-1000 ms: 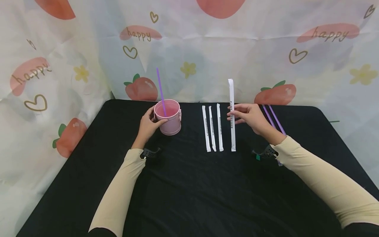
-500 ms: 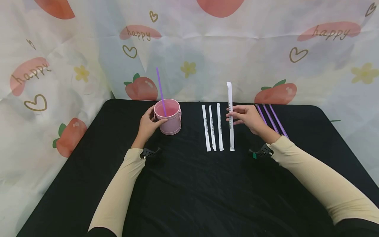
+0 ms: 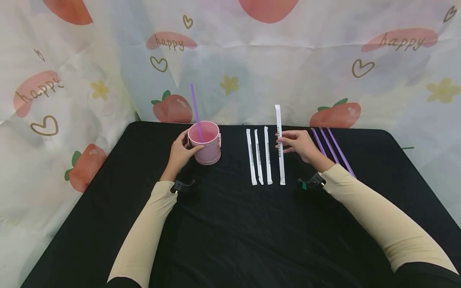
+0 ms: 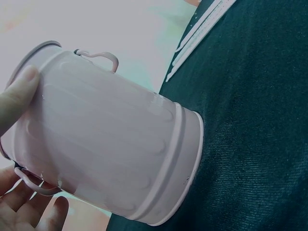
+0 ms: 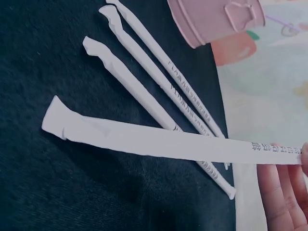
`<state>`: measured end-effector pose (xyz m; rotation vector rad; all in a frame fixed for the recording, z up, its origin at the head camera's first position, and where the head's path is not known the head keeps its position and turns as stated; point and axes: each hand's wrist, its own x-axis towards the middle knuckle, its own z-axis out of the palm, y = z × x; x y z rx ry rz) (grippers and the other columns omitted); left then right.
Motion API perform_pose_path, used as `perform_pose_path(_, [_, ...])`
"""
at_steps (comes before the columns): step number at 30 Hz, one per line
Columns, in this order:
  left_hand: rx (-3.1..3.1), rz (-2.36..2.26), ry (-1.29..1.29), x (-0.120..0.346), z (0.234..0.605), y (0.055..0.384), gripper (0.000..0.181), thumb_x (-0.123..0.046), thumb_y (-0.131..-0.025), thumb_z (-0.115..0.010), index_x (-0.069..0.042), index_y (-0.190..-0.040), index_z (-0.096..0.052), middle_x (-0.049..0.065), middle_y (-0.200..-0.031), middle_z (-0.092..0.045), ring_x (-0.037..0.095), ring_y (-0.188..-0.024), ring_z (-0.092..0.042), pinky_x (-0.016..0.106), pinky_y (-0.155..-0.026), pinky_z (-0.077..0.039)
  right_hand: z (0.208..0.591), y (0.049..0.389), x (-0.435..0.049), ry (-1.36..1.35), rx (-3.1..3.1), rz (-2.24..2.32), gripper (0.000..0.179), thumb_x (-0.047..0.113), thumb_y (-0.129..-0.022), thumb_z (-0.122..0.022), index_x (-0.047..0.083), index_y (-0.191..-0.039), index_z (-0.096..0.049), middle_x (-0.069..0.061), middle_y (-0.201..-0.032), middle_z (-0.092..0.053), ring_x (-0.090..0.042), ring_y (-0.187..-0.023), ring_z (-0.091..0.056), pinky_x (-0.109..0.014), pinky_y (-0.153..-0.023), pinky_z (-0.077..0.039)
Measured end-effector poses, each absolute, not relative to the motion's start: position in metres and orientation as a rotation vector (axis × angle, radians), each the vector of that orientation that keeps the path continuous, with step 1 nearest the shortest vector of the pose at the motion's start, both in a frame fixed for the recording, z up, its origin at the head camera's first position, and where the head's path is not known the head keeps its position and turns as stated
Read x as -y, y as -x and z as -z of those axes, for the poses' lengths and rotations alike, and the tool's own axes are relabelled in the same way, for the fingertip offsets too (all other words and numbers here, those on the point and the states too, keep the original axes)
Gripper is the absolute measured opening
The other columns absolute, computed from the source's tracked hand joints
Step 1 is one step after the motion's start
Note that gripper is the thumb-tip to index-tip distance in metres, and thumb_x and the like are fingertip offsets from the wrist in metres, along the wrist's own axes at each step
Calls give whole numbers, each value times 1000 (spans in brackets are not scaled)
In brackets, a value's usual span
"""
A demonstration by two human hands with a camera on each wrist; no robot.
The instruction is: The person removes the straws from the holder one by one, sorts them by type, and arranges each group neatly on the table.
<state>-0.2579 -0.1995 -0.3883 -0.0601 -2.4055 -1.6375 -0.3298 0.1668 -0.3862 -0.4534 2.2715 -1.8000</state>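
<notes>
My left hand [image 3: 179,155] grips a small pink bucket [image 3: 209,155] that stands on the black cloth, thumb near the rim and the other fingers behind it. One purple straw [image 3: 195,103] leans upright inside. In the left wrist view the bucket [image 4: 106,130] fills the middle, with handle loops on its sides. On the other side, my right hand [image 3: 301,145] pinches a white paper-wrapped straw [image 3: 282,168] between thumb and fingers. The right wrist view shows this wrapped straw [image 5: 144,140] raised over the cloth, crossing in front of wrapped straws [image 5: 139,91] lying there.
Three wrapped straws [image 3: 251,158] lie side by side between bucket and right hand. Three purple straws [image 3: 329,146] lie on the right, partly hidden by the right forearm. A patterned curtain [image 3: 230,60] hangs behind the black-covered table [image 3: 230,232].
My right hand and its wrapped straw have shifted slightly left and lower, and a third purple straw now shows behind the forearm. The left hand and bucket have stayed put.
</notes>
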Motion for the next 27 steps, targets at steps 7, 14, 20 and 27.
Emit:
perform_pose_path(7, [2383, 1634, 66, 208, 410, 272, 77, -19, -77, -78, -5, -142, -38, 15, -142, -45, 26, -134, -42, 40, -112, -35, 399, 342, -168, 342, -2274, 1785, 41, 6, -93, -56, -18, -125, -48, 22, -75, -65, 0, -68, -67, -20, -61, -58])
perform_pose_path(14, [2381, 1605, 72, 207, 411, 272, 75, -18, -77, -78, -7, -141, -40, 14, -140, -47, 26, -132, -43, 40, -112, -36, 408, 350, -165, 198, -2311, 1723, 41, 6, -92, -58, -19, -123, -49, 14, -76, -64, 1, -66, -62, -21, -61, -58])
perform_pose_path(20, [2374, 1608, 78, 207, 411, 273, 75, -17, -76, -78, -6, -140, -41, 15, -140, -47, 26, -132, -44, 38, -111, -37, 415, 355, -163, 87, -2395, 1610, 39, 10, -90, -61, -15, -120, -54, 12, -75, -58, 1, -64, -59, -22, -63, -59])
perform_pose_path(27, [2367, 1610, 80, 207, 410, 272, 77, -17, -75, -79, -6, -140, -40, 15, -140, -47, 26, -132, -44, 39, -111, -37, 422, 358, -163, 21, -2444, 1543, 37, 11, -90, -62, -13, -117, -56, 12, -68, -60, 0, -59, -59, -18, -58, -57])
